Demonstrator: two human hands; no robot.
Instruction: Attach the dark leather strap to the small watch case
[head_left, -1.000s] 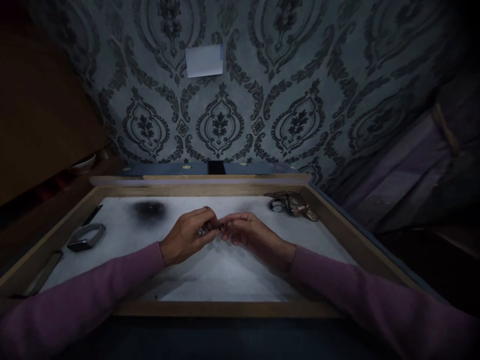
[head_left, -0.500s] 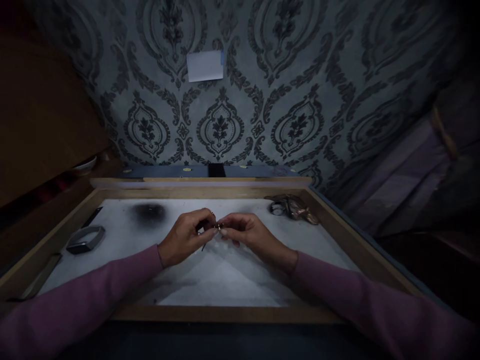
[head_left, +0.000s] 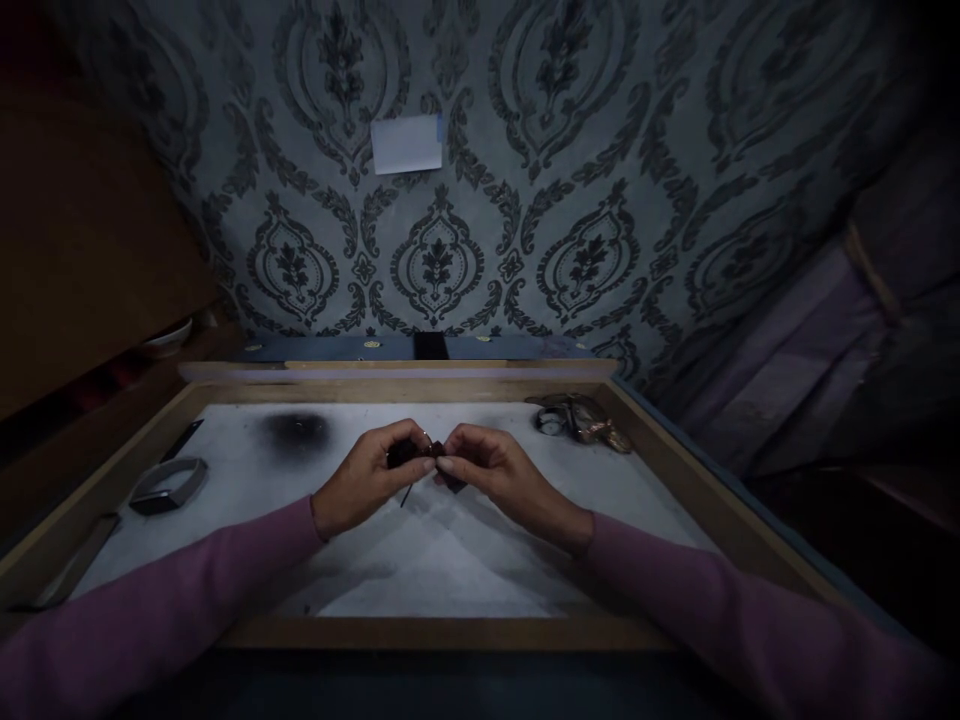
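Small dark object [head_left: 439, 451], brownish and too dim and covered to make out its shape or material, held between two bare hands above the middle of a shallow tray with pale wooden sides [head_left: 420, 632] and a white lining [head_left: 442, 575]. The left hand [head_left: 367, 470] pinches it between thumb and curled forefinger; a thin dark strip [head_left: 406, 495] pokes down below that thumb. The right hand [head_left: 517, 480] meets it from the other side, thumb tip and bent fingers closed on it, the two thumbs almost touching. Both arms wear mauve long sleeves [head_left: 247, 548].

At the tray's left side lies a grey looped wristband with a dark face [head_left: 166, 486], between a slim black strip [head_left: 182, 438] and a long dull olive-brown strap [head_left: 79, 563]. A blurry black smudge [head_left: 296, 430] marks the lining near the far side. In the far right corner sits a tangled heap of shiny brown bands [head_left: 592, 420], a round dark-rimmed piece [head_left: 551, 420] beside it. Behind rises grey damask-patterned wallpaper [head_left: 437, 262], bearing a white rectangular card [head_left: 407, 146]
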